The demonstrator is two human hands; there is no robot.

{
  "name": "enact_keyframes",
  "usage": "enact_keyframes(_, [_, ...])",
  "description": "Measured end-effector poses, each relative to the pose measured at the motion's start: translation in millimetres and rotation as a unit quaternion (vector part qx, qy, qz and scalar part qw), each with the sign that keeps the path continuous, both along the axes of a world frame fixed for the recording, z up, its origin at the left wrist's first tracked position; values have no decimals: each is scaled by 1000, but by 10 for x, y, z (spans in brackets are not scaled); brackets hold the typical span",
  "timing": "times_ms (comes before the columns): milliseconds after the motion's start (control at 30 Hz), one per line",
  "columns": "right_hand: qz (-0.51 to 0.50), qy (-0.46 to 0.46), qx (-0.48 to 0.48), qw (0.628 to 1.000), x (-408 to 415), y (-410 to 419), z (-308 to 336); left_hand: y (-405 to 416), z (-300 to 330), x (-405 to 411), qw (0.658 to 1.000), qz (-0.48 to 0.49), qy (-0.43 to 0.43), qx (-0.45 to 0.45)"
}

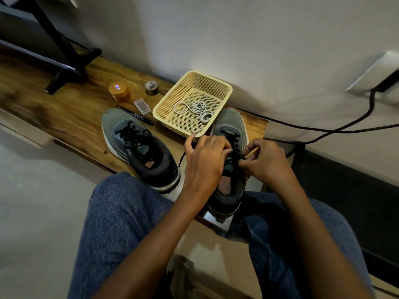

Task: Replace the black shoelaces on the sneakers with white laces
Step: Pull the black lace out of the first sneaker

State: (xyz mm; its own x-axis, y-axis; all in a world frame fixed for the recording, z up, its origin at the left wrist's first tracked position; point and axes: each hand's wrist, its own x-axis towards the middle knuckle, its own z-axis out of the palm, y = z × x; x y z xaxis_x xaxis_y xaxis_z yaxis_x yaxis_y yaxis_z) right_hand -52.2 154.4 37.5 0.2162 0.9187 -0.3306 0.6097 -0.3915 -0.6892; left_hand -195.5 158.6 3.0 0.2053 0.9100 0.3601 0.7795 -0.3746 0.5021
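Evidently both hands, the left hand (206, 156) and right hand (262, 159), pinch the black lace (234, 145) on the right sneaker (230, 126), unlacing it; next, pull it free toward the white laces (197, 107) in the basket (224, 87).

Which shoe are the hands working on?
The right sneaker, beside the basket. Both hands are on its black laces; the left sneaker sits untouched.

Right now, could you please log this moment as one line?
stage: unlacing | both hands pinch black lace on right sneaker | white laces in basket
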Motion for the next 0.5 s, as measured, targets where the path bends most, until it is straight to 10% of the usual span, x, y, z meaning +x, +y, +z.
enact_keyframes(167, [-4,2,4,1000,-8,-1,7,14,67,-46,993,60,-102,-21])
enact_keyframes(500, [16,3,12,1000,-10,2,16,35,-14,-13,994,-24,101,40])
